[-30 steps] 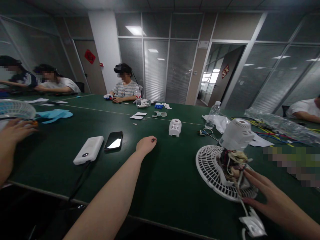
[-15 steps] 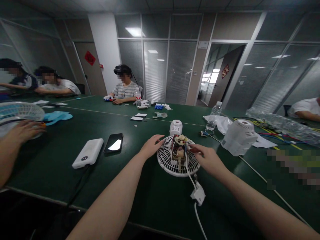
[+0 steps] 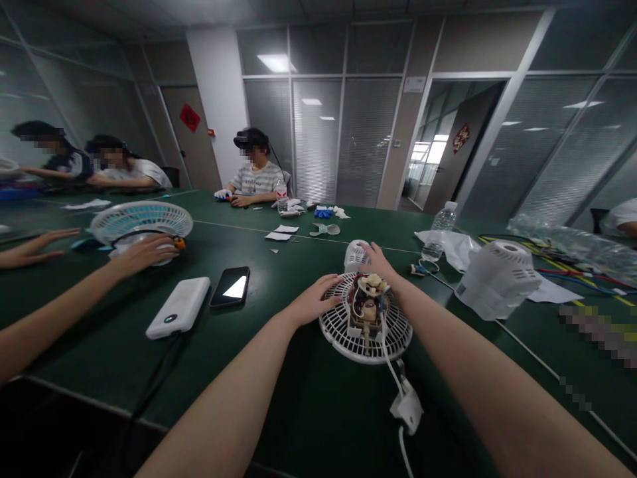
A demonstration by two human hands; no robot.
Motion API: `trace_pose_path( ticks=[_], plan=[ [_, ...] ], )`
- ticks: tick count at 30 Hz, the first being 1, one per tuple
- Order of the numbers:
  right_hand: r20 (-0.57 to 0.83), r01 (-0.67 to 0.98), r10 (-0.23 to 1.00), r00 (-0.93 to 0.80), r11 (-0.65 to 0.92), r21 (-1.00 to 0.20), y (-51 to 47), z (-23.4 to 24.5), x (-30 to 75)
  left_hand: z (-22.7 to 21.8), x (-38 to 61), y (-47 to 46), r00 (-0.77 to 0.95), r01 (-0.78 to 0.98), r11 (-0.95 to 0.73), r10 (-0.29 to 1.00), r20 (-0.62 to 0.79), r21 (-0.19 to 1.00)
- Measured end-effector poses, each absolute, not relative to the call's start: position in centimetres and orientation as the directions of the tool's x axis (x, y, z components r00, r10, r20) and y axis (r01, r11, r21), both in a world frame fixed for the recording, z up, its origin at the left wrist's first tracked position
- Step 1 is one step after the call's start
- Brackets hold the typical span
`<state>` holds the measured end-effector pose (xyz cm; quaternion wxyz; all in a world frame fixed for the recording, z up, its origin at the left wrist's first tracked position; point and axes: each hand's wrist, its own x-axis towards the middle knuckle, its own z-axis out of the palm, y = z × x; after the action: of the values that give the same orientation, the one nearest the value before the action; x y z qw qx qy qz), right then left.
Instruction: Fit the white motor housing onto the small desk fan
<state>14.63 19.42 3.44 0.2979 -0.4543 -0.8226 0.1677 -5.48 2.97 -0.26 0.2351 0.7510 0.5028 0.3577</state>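
A white fan grille [image 3: 348, 335] lies flat on the green table [image 3: 308, 411] with a bare fan motor [image 3: 367, 307] and its wires standing on it. My left hand [image 3: 314, 300] rests on the grille's left rim, fingers spread. My right hand [image 3: 377, 260] reaches past the motor and lies on a small white vented cap [image 3: 353, 255] behind the grille; its fingers look curled over the cap. A white cord with a switch box [image 3: 408, 408] trails from the motor toward me.
A white power bank [image 3: 178, 307] and black phone [image 3: 229, 287] lie left of my arm. A neighbour's hands rest by another fan grille [image 3: 141, 220] at far left. A white motor housing [image 3: 495, 279], water bottle [image 3: 438, 231] and coloured wires [image 3: 587, 273] sit right. Other people sit across.
My right hand left the motor and reached forward onto the white cap. My left hand settled on the grille's rim. The view shifted, bringing the neighbour's grille closer in.
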Motion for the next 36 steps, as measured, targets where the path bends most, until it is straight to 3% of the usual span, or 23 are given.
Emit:
trace_pose_path(
  ticks=[9, 16, 20, 24, 30, 36],
  plan=[
    [0.354, 0.604, 0.85, -0.391, 0.527, -0.598, 20.4, 1.7, 14.8, -0.2, -5.1, 3.2, 0.223, 0.629, -0.348, 0.937, 0.268, 0.696],
    [0.529, 0.568, 0.837, -0.137, 0.504, -0.651, 18.5, 3.3, 17.6, -0.1, -5.0, 2.9, 0.237, 0.645, -0.365, 0.931, 0.279, 0.671],
    [0.482, 0.372, 0.876, 0.004, 0.446, -0.814, 15.1, 3.8, 20.9, -0.1, -5.0, 2.8, 0.232, 0.665, -0.345, 0.938, 0.257, 0.662],
    [0.383, 0.216, 0.924, -0.011, 0.376, -0.901, 10.5, 3.8, 23.8, -0.1, -5.0, 2.8, 0.234, 0.668, -0.351, 0.936, 0.263, 0.656],
    [0.316, 0.011, 0.949, 0.018, 0.316, -0.949, 6.3, 3.3, 24.9, 0.2, -5.0, 2.5, 0.257, 0.661, -0.376, 0.926, 0.275, 0.649],
    [0.306, -0.246, 0.947, -0.097, 0.275, -0.93, 4.8, 3.8, 23.9, 0.9, -4.9, 1.9, 0.282, 0.631, -0.384, 0.923, 0.262, 0.674]
  ],
)
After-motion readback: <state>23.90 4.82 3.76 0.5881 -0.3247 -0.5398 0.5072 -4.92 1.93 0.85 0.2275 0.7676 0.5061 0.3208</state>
